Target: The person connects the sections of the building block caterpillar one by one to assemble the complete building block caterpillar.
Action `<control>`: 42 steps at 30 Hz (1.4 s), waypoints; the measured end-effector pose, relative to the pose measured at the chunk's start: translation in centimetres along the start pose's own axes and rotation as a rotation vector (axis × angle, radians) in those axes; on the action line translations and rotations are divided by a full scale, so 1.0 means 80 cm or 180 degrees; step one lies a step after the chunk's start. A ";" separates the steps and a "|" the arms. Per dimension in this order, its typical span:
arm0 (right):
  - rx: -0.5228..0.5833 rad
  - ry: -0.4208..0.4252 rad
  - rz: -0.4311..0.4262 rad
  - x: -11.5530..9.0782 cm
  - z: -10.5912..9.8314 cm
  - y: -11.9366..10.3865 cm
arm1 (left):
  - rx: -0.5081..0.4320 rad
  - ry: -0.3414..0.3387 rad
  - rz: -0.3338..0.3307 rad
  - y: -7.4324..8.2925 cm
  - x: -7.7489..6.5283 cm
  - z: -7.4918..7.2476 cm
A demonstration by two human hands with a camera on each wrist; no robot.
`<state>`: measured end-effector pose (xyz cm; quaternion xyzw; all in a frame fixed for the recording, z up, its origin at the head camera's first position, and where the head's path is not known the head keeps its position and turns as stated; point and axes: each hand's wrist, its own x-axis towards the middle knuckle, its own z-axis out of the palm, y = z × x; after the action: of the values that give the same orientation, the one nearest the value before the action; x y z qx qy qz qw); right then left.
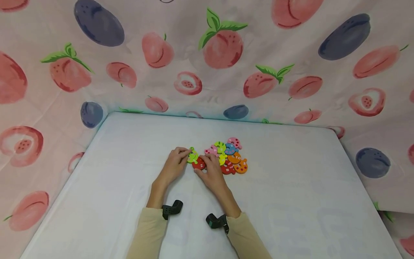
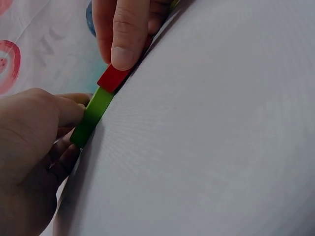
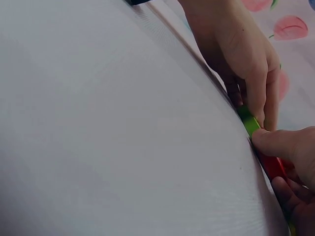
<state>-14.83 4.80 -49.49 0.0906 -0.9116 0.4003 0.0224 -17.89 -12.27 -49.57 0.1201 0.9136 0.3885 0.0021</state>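
Note:
A green puzzle piece with a cartoon face point(image 1: 192, 155) lies flat on the white table, and my left hand point(image 1: 173, 164) holds it by its left edge. Against its lower right side sits a red puzzle piece numbered 2 point(image 1: 198, 164). My right hand point(image 1: 213, 175) grips that red piece between thumb and fingers. From the left wrist view, the green piece point(image 2: 93, 113) and red piece point(image 2: 114, 77) appear edge-on, touching end to end. The right wrist view also shows both hands at the green piece point(image 3: 250, 122) and red piece point(image 3: 271, 166); the right fingers hide part of the red one.
Just right of my right hand is a cluster of colourful pieces: pink point(image 1: 234, 142), blue point(image 1: 231, 149), orange numbered 10 point(image 1: 234, 158), another orange point(image 1: 240, 166), red point(image 1: 228, 168) and yellow-green ones. Fruit-patterned cloth point(image 1: 223, 90) hangs behind the white table point(image 1: 291, 194).

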 end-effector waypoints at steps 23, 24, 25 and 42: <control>0.0197 -0.0018 0.0097 0.008 0.003 0.005 | 0.0008 0.0021 0.0123 -0.002 -0.001 0.001; 0.0195 -0.0018 0.0122 0.008 0.003 0.003 | 0.0003 0.0031 0.0131 -0.002 0.000 0.001; 0.0188 -0.0019 0.0138 0.008 0.002 0.001 | -0.0010 0.0034 0.0133 -0.002 0.000 0.001; -0.0237 -0.0242 0.0375 0.016 -0.007 -0.021 | 0.0017 0.0022 0.0079 -0.003 0.001 0.001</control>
<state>-15.80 3.89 -47.73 0.0510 -0.9298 0.3631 -0.0325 -18.03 -12.32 -49.78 0.1301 0.9131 0.3864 -0.0062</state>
